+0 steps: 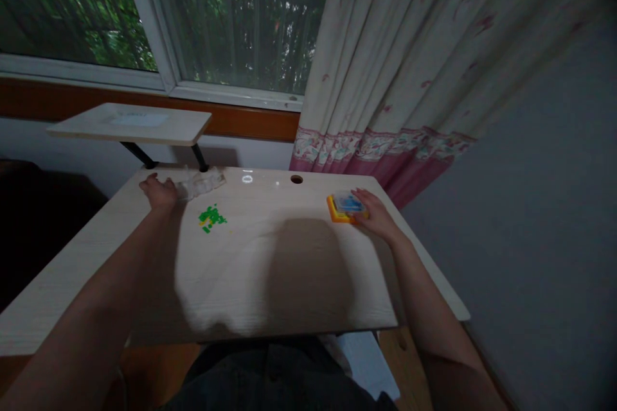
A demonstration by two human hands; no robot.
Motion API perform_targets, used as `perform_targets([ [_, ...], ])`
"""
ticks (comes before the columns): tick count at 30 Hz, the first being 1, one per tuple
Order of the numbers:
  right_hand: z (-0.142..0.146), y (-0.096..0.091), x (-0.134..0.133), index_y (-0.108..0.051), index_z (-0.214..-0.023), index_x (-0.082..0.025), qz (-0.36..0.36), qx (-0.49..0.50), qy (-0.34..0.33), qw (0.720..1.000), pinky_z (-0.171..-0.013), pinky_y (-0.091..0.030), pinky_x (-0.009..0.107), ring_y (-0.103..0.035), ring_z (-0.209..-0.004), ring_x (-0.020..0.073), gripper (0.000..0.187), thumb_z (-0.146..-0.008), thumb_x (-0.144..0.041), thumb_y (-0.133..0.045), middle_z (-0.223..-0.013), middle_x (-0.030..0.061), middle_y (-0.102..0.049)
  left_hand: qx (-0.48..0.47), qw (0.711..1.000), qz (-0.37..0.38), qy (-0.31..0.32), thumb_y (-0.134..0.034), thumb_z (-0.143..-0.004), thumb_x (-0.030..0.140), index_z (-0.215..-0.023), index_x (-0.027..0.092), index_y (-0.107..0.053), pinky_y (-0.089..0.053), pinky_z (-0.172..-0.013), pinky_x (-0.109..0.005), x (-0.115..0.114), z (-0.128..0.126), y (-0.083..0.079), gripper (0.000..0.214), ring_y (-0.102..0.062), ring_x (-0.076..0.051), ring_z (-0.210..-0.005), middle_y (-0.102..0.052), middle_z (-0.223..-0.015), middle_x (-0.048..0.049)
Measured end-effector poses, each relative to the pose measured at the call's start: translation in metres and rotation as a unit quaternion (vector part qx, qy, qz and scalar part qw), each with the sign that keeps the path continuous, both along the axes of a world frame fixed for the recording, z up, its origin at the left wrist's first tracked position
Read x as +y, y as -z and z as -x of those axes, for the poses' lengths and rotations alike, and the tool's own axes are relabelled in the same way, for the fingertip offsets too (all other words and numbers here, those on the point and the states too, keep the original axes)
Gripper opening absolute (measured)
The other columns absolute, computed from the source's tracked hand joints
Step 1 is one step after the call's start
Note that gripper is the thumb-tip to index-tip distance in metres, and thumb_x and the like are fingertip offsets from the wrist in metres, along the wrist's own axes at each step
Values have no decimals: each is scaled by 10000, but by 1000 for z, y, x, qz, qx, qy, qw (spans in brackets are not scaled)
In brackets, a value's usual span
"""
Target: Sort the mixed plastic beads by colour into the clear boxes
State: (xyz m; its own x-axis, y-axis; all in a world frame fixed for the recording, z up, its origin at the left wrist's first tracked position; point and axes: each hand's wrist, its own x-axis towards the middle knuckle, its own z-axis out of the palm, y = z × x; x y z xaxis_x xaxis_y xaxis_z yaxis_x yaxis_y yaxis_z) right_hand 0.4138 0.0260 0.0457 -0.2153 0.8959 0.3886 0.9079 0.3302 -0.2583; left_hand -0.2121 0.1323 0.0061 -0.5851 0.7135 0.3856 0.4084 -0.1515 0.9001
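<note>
My left hand is at the back left of the desk, fingers bent, at the left end of a crumpled-looking clear plastic package. Its fingertips are small and dim, but the hand appears closed on that end. In front of the package lies a loose pile of small green pieces, with a few yellow ones among them. At the right, my right hand grips the right side of a yellow box. A clear cover with blue contents sits on top; the hand hides its right edge.
The pale wooden desk has a raised shelf on black supports at the back left. A round hole is near the back edge. A curtain hangs behind, beside a window. Below the front edge lies a white object.
</note>
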Motion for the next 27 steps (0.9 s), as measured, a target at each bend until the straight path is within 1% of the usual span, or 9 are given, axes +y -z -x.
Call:
perform_targets([
  [2,-1,0,11,-480,-1437,-202,37,-28,2,999,-1169,-331,510,-390,-1416,301,691,-784,-355,-645,-1505,134,-454,61,998,10,-34,-623,-818,98,-1034,122,-422,-216,-1173,-553,-2,3,-1,296,-372,-326,-1319,-397,-1227,-127],
  [5,-8,-3,29,-500,-1422,-186,89,-44,-3,995,-1162,-344,508,-423,-1394,320,737,-736,-349,-716,-1464,155,-498,145,989,-2,-32,-651,-818,119,-1062,123,-467,-234,-1179,-526,-12,4,-7,306,-376,-307,-1301,-430,-1192,-95],
  [8,-11,-11,44,-567,-1362,-176,113,-33,-2,993,-1086,-435,511,-543,-1276,341,739,-685,-387,-775,-1351,177,-587,193,981,-29,11,-661,-827,156,-1134,142,-509,-268,-1167,-537,-31,-5,-19,343,-397,-299,-1276,-439,-1210,-108],
  [11,11,-23,49,-607,-1320,-202,87,14,-33,996,-1030,-479,526,-607,-1179,339,710,-678,-442,-790,-1272,165,-629,202,973,-65,88,-662,-850,218,-1196,151,-544,-271,-1154,-606,-55,-28,-28,372,-418,-328,-1269,-461,-1227,-130],
  [14,69,-33,40,-566,-1367,-262,52,78,-129,987,-1070,-455,499,-586,-1221,308,659,-764,-462,-740,-1340,124,-602,203,967,-67,134,-664,-853,240,-1252,248,-572,-425,-1071,-575,-82,-61,-30,410,-493,-310,-1229,-502,-1266,-116],
  [16,122,-37,31,-535,-1397,-289,46,95,-177,978,-1068,-460,477,-575,-1235,294,658,-797,-492,-715,-1369,104,-590,140,957,-58,248,-710,-826,282,-1250,305,-587,-461,-1051,-536,-97,-84,-28,442,-541,-284,-1207,-545,-1251,-99],
  [18,176,-38,23,-532,-1401,-289,29,82,-203,975,-1072,-450,486,-569,-1240,293,616,-840,-503,-672,-1339,97,-616,43,926,-21,373,-761,-785,338,-1302,328,-556,-468,-1048,-480,-107,-105,-26,557,-557,-259,-1216,-557,-1262,-89],
  [21,246,-34,15,-531,-1405,-239,4,56,-226,973,-1079,-439,461,-569,-1237,272,540,-919,-469,-586,-1337,105,-619,-109,871,5,478,-792,-746,435,-1358,327,-492,-477,-1019,-455,-112,-124,-21,690,-564,-256,-1207,-551,-1316,-90],
  [27,326,-15,14,-535,-1396,-270,-43,26,-211,976,-1081,-430,413,-520,-1305,238,453,-976,-438,-501,-1424,87,-558,-302,871,-23,387,-812,-700,517,-1173,259,-587,-515,-893,-313,-103,-118,-10,583,-647,-170,-965,-671,-1119,-41],
])
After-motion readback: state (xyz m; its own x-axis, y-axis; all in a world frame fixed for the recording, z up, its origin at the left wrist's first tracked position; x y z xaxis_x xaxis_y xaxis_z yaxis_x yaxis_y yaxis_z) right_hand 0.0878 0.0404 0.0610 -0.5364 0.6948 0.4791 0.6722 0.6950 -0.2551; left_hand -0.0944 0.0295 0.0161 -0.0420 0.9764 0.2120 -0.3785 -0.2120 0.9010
